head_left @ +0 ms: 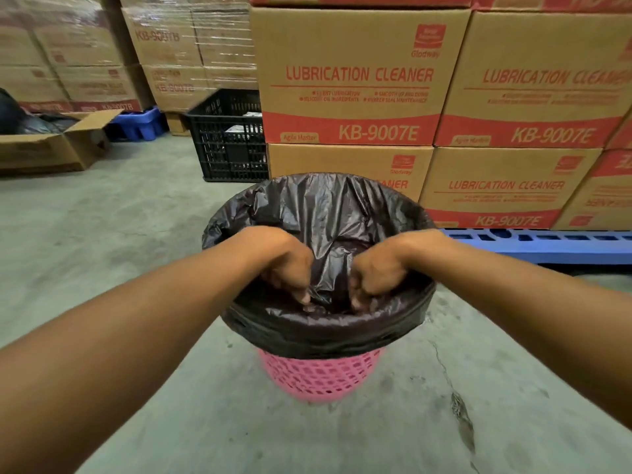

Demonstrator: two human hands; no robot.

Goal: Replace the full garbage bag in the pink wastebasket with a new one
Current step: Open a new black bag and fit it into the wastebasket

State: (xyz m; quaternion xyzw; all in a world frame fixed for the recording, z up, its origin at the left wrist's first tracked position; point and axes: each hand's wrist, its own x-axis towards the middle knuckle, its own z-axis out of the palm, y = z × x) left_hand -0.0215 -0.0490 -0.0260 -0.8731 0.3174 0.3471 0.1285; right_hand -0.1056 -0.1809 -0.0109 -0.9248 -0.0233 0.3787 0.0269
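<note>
A pink lattice wastebasket (319, 378) stands on the concrete floor in the middle of the head view. A black garbage bag (328, 213) lines it, its edge folded down over the rim all around. My left hand (290, 268) and my right hand (376, 268) reach down inside the near rim, side by side. Both have their fingers curled shut on folds of the black plastic just inside the opening. Whatever lies in the bag is hidden by the plastic and my hands.
Stacked cardboard boxes (352, 77) on a blue pallet (547, 242) rise directly behind the basket. A black plastic crate (229, 138) stands to the back left. An open cardboard box (58, 142) with black bags in it lies far left. Bare concrete floor (102, 234) spreads left and in front.
</note>
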